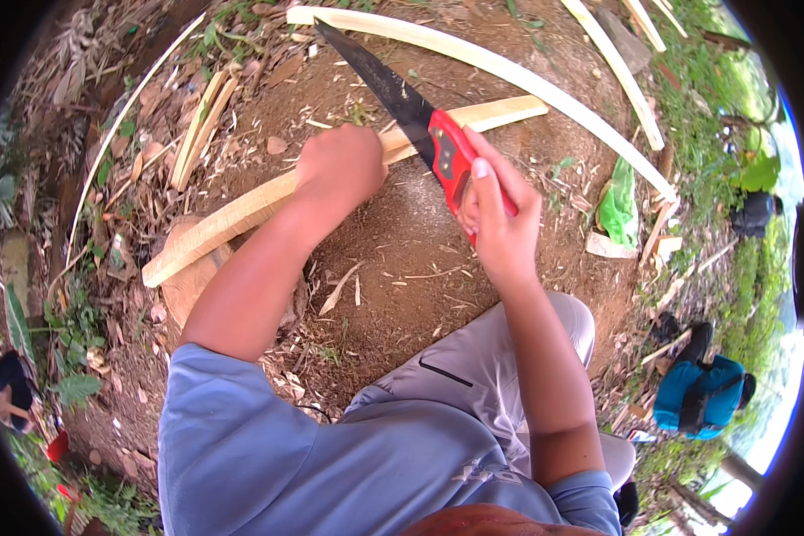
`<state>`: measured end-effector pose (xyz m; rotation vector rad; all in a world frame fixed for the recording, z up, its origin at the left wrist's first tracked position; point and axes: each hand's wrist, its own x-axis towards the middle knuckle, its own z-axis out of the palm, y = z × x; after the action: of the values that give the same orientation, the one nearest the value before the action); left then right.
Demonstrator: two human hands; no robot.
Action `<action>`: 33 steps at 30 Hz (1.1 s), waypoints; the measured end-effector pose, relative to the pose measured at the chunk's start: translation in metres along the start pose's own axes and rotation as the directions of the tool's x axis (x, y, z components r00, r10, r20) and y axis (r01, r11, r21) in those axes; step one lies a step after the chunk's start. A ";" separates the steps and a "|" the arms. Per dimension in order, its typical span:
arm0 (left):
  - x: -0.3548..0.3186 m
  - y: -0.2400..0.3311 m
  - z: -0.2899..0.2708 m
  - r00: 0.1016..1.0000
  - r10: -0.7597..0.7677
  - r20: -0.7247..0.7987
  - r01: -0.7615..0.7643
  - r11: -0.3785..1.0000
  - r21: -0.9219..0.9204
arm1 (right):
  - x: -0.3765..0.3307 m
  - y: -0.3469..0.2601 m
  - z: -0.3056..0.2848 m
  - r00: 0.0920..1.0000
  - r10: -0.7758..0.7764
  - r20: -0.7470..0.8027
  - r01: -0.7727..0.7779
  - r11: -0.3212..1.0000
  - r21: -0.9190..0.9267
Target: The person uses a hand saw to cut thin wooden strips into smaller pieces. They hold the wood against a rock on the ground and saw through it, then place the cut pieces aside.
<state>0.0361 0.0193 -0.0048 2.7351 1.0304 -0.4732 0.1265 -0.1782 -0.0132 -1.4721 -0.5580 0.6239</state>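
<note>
My right hand [502,214] grips the red and grey handle of a hand saw [402,100]. Its dark blade points up and to the left, lying across a pale wooden strip [232,213]. Closed around that same strip is my left hand [341,163], just left of the blade. The strip runs slantwise from a cut log [192,288] at the lower left to the upper right. Where the blade meets the wood, the cut itself is too small to make out.
A long pale strip [496,64] arcs across the far ground. Shorter wood pieces [201,134] lie at the left, another strip [616,76] at the upper right. On the right are a green plastic bag [618,210] and a teal backpack [701,396]. Wood chips litter the soil.
</note>
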 end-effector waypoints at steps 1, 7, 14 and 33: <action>0.000 -0.001 0.000 1.000 -0.014 -0.004 0.014 1.000 -0.019 | -0.006 0.011 -0.003 1.000 -0.017 0.010 0.016 0.999 0.036; -0.001 0.004 -0.008 1.000 0.006 0.019 -0.005 0.999 -0.040 | -0.024 0.041 0.015 0.980 -0.178 -0.082 0.184 0.981 0.068; 0.016 -0.006 -0.003 0.993 0.049 0.103 -0.032 0.986 -0.165 | -0.019 0.052 0.011 0.981 -0.166 -0.105 0.179 0.975 0.130; 0.036 -0.022 -0.012 0.950 0.115 0.290 -0.058 0.979 -0.198 | -0.120 0.017 -0.053 0.984 -0.171 -0.043 0.167 0.983 -0.082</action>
<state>0.0497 0.0610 -0.0078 2.4344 0.8276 -0.7122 0.0745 -0.2991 -0.0280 -1.4911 -0.6668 0.4347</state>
